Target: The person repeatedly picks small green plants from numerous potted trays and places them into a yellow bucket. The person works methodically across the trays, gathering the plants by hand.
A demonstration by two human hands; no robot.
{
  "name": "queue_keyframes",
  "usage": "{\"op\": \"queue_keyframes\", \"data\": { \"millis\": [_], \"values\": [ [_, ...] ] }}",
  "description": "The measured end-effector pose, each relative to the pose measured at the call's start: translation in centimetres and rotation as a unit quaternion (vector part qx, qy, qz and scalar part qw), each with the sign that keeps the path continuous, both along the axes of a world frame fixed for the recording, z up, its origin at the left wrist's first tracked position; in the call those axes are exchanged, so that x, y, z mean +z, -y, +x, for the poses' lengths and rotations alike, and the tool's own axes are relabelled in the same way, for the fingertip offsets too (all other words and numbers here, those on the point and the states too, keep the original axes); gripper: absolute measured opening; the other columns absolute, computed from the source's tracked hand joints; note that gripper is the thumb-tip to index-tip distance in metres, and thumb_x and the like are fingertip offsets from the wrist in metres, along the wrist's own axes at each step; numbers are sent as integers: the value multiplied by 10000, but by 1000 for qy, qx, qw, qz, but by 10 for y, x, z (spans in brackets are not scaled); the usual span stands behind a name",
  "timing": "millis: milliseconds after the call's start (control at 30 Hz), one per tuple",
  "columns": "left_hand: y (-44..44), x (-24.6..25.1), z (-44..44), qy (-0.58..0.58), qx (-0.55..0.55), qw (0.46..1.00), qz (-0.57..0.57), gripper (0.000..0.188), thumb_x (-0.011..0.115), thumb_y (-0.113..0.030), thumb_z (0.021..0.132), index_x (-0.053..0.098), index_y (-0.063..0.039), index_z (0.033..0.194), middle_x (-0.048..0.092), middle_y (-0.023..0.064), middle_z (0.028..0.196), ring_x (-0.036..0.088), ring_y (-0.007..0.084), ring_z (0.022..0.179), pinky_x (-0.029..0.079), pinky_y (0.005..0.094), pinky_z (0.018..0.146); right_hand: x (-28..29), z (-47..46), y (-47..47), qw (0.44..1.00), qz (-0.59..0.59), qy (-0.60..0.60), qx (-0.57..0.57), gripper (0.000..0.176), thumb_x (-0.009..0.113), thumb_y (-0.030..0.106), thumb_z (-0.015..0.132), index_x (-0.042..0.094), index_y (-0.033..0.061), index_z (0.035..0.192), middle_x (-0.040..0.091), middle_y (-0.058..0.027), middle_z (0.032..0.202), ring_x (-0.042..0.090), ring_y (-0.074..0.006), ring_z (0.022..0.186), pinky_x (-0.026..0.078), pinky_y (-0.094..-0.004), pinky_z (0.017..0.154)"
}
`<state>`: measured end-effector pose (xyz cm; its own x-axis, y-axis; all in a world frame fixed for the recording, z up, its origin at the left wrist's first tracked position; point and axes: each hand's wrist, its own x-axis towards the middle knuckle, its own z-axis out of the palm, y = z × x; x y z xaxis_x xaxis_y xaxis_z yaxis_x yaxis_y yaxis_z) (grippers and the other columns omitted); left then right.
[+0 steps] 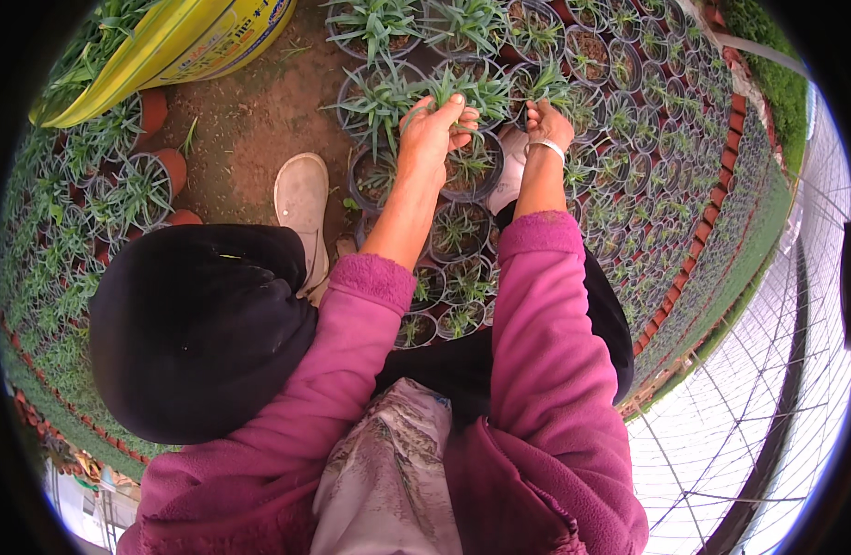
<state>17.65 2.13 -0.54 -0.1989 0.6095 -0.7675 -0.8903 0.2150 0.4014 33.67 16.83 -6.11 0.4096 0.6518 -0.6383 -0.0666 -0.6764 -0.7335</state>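
My left hand (439, 128) is closed around several narrow green plant cuttings (453, 90), their leaves spreading above the fingers. It hovers over potted plants. To its right, my right hand (549, 125), with a white band at the wrist, has its fingertips bent together beside a leafy potted plant (549, 80); whether they grip a leaf or stem cannot be told. Below and between the hands is a dark pot (472, 166) with a small green plant. Another leafy plant (380, 100) grows in a pot left of my left hand.
A yellow printed sack (210, 41) stuffed with green cuttings lies at the upper left on bare soil (238, 125). Terracotta-coloured pots (170, 170) stand at the left. Dense rows of potted plants (633, 114) extend right. My shoe (302, 201) rests on the soil between the pots.
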Motion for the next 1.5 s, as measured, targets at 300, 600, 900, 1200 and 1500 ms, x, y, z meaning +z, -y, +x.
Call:
{"op": "queue_keyframes", "data": {
  "millis": [300, 600, 900, 1200, 1500],
  "values": [
    [1, 3, 0, 0, -7, 1000, -6, 196, 604, -226, 872, 553, -47, 935, 662, 75, 834, 626, 130, 679, 506, 237, 581, 2, -5, -4, 993, 15, 86, 81, 79, 580, 4, 775, 569, -67, 740, 632, -165, 665, 538, -177, 410, 351, -262, 323],
    [3, 1, 8, 3, -28, 1000, -6, 192, 605, -234, 870, 552, -60, 931, 659, 60, 831, 623, 122, 689, 494, 235, 593, -11, 11, -27, 992, -108, -26, 57, 155, 392, 43, 832, 535, -15, 842, 535, -92, 644, 491, -164, 437, 320, -235, 339],
    [3, 1, 7, 11, -23, 1000, 5, 192, 611, -219, 865, 535, -55, 928, 658, 74, 831, 618, 127, 685, 498, 239, 598, -13, 14, -7, 989, -82, -116, -29, 69, 443, 65, 802, 472, 34, 748, 509, -75, 618, 459, -159, 449, 293, -242, 346],
    [4, 5, 6, 8, -7, 1000, -12, 194, 610, -207, 865, 526, -42, 924, 653, 84, 838, 621, 134, 674, 500, 234, 581, 12, 7, 3, 999, -27, -30, -5, 75, 593, 56, 768, 525, 34, 742, 537, -52, 616, 467, -136, 425, 329, -211, 334],
    [5, 4, 3, 7, -8, 1000, -12, 246, 619, -216, 862, 500, -34, 979, 652, 84, 835, 624, 136, 684, 503, 239, 585, 20, -9, 7, 985, 80, 86, 129, 101, 627, 30, 713, 576, -49, 750, 606, -130, 643, 594, -205, 455, 343, -259, 319]
  ]
}}
